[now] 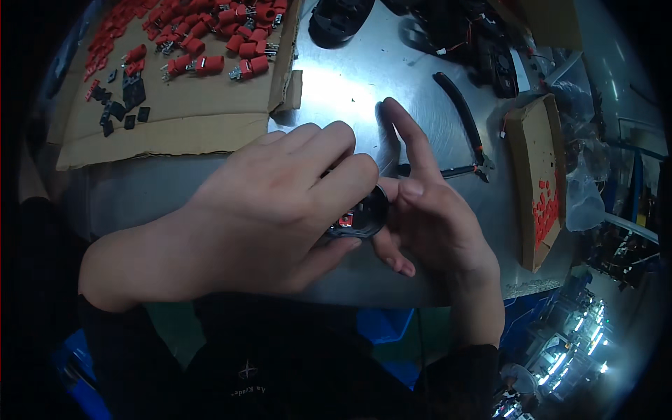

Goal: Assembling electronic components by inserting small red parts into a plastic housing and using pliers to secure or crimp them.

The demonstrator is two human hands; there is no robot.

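A small black rounded housing (374, 214) sits between my hands in front of me, with a red piece (345, 220) showing inside it. My left hand (280, 185) is closed around the housing's left side, its fingers curled over the top and its thumb below. My right hand (437, 217) is beside the housing's right edge, fingers spread and the index finger stretched away from me. The right thumb bends in close to the rim; whether it touches cannot be made out. My left fingers hide much of the housing.
Left, a cardboard tray (210, 133) bears red connector-like parts (203, 64) and small black pieces (115, 110). Black-handled cutting pliers (465, 112) lie beyond my right hand. A black shell (341, 21) and wired black units (497, 66) stand farther back. Right, a cardboard box (526, 175) holds small red pieces.
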